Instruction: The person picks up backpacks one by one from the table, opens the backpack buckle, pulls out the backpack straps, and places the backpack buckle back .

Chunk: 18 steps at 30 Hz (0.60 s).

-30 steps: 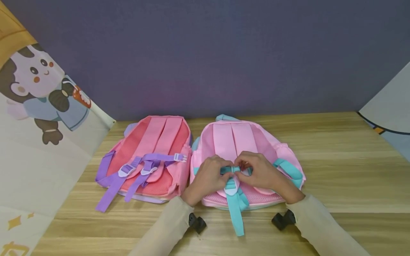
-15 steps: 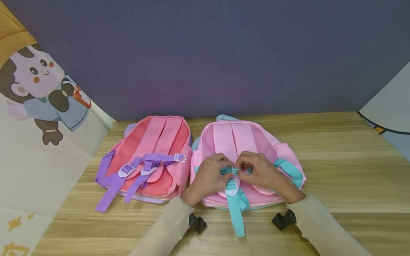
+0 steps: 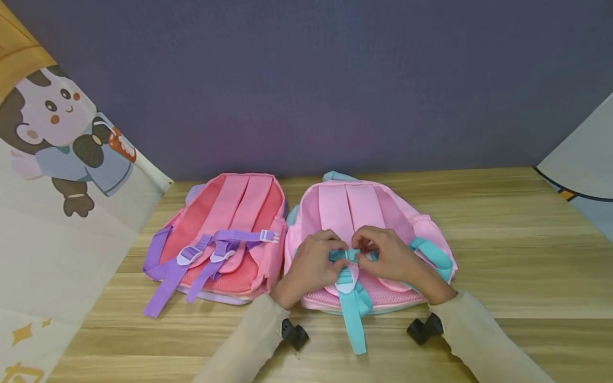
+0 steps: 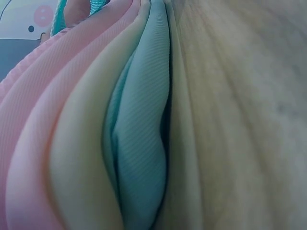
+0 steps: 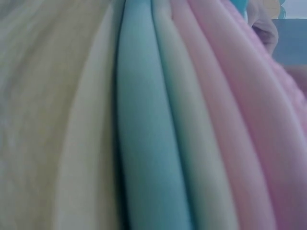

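Note:
A light pink backpack (image 3: 397, 218) lies straps-up on the table in the head view. Over its middle, my left hand (image 3: 313, 261) pinches a teal strap (image 3: 337, 255) between thumb and fingers. From the other side, my right hand (image 3: 387, 254) pinches the same strap line, beside a small teal buckle (image 3: 351, 255) in the gap between the hands. Below them, a white strap adjuster (image 3: 346, 282) carries a loose teal strap end (image 3: 353, 324) that hangs past the bag's lower edge. Both wrist views mostly show the bag's pink, cream and teal side (image 4: 141, 110), with fingers partly visible at the top.
Left of it, touching or nearly so, lies a coral-pink backpack (image 3: 215, 213) with purple straps (image 3: 165, 287) and an unfastened white buckle end (image 3: 270, 236). The wooden table (image 3: 503, 239) meets a dark blue-grey panel (image 3: 335, 90) behind. A cartoon-printed wall (image 3: 57, 255) stands left.
My right fingers have shifted slightly at the teal buckle, whose small pieces sit a little differently between the hands. The loose teal strap end has swung marginally. Both backpacks stay in place.

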Tool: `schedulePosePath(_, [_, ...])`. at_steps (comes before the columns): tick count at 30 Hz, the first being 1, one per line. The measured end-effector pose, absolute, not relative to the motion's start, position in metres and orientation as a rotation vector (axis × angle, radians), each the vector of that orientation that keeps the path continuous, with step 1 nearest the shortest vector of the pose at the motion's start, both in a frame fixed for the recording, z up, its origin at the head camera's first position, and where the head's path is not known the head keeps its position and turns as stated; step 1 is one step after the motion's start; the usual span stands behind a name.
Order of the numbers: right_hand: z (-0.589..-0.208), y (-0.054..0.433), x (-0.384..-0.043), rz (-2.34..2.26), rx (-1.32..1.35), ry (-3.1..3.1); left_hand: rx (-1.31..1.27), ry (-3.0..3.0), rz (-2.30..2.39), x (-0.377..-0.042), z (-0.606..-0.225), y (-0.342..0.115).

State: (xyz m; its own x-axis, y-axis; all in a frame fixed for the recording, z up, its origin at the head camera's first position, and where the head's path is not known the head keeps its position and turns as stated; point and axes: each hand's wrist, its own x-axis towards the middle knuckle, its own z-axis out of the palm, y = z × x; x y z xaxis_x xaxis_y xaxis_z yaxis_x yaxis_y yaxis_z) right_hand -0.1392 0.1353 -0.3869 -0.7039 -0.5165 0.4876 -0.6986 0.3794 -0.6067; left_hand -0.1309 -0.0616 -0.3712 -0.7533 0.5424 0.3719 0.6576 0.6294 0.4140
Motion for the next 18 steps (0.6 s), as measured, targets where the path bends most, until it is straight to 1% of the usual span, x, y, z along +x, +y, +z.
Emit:
schedulePosePath(6, [-0.386, 0.1357, -0.1382, 1.239, 1.095, -2.439, -0.962, -2.664, -0.822, -0.1307, -0.3712, -0.0612])
schedulePosePath(18, [-0.3836, 0.1344, -0.139, 1.074, 1.132, -2.435, -0.964, -2.669, -0.798, -0.1308, -0.3713, -0.0608])
